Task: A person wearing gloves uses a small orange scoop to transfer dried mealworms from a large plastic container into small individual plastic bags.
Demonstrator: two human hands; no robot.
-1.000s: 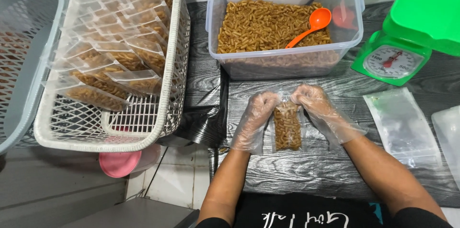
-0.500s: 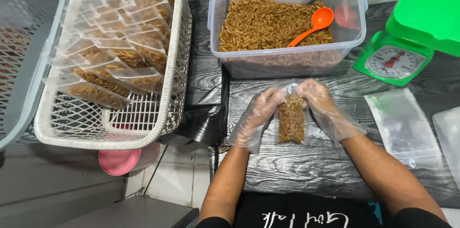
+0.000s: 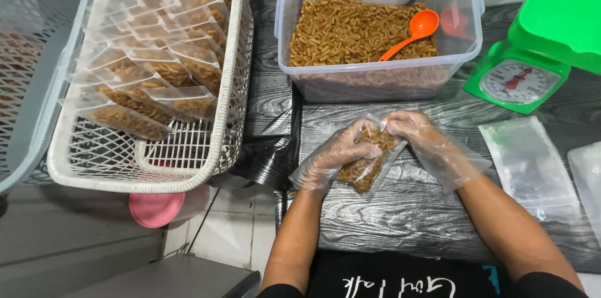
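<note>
Right now your left hand [image 3: 338, 157] and right hand [image 3: 421, 138], both in loose clear plastic gloves, hold one small clear pouch [image 3: 369, 160] of brown snack sticks just above the dark wood-grain table [image 3: 413, 210]. Left grip: fingers wrapped round the pouch's left side and middle, closed on it. Right grip: fingertips pinched on the pouch's top right corner. Pouch is tilted, top toward the tub, bottom corner pointing down at the table; can't tell if it touches.

Packages around you:
- Clear plastic tub [image 3: 375, 79] just beyond your hands, rectangular, about half full of the same brown sticks. Orange scoop [image 3: 410, 35] lies in it, bowl at the upper right.
- White slatted basket [image 3: 206, 148] to your left, overhanging the table edge. Filled clear pouches [image 3: 156, 79] are stacked in it in overlapping rows, brown contents low in each, clear flaps up.
- Grey basket [image 3: 37, 85] further left, partly cut off.
- Flat empty clear bags [image 3: 529, 166] on the table to your right, well apart from the pouch; another at the right frame edge.
- Green kitchen scale [image 3: 523, 79] at the upper right, round white dial with a red needle, green tray on top.
- Pink round container [image 3: 159, 207] below the white basket, mostly hidden.
</note>
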